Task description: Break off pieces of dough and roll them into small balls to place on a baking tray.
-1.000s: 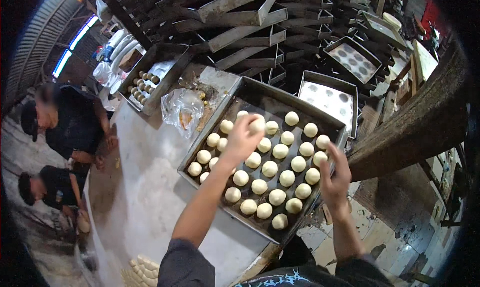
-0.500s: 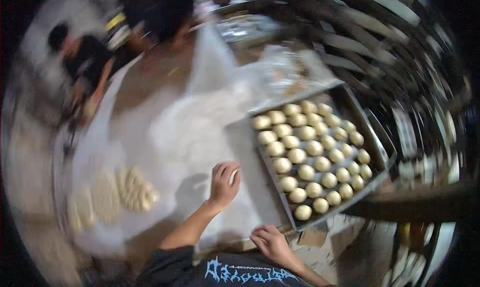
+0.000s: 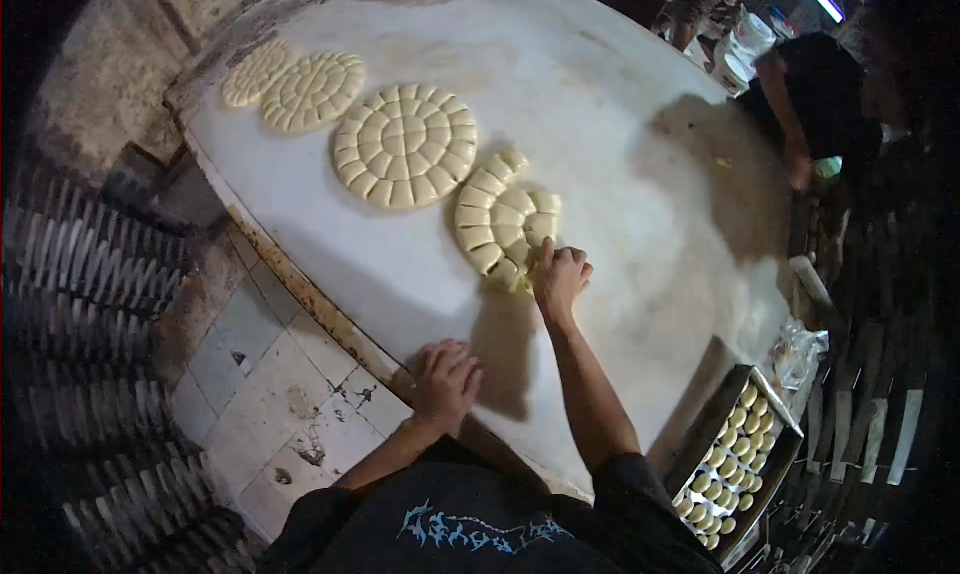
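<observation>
Two hands are being observed at the floured table (image 3: 620,104). A cut dough disc (image 3: 503,223) is being gripped at its near edge by the right hand (image 3: 560,277), fingers curled together on a segment. The table edge is being pressed by the left hand (image 3: 447,379), fingers slightly apart, well apart from the disc.

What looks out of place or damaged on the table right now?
The scored dough round by the right hand is incomplete, with pieces missing on its right side. The other dough rounds are whole.
</observation>
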The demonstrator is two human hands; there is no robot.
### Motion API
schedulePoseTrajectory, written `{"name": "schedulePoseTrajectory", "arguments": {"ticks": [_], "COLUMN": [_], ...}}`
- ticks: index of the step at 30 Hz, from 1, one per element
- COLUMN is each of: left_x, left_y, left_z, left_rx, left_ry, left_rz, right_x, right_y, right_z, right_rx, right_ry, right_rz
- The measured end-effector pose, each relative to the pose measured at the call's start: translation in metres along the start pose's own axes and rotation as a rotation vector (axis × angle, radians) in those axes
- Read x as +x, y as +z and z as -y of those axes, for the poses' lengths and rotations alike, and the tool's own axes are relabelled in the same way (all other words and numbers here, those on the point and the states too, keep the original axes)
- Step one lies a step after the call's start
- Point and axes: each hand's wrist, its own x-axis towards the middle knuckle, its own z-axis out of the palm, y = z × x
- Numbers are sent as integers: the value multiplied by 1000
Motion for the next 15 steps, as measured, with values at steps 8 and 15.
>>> {"name": "schedulePoseTrajectory", "arguments": {"ticks": [8, 15], "left_x": [140, 149], "left_y": [52, 82], "left_z": [-16, -6], "left_rx": [-347, 213], "left_ry": [73, 367], "left_rz": [-279, 37], "right_x": [3, -131], "right_y": [-13, -75], "right_z": [-21, -152], "right_rx": [566, 1153], "right_ry": [-7, 265], "right_rz": [200, 255]}}
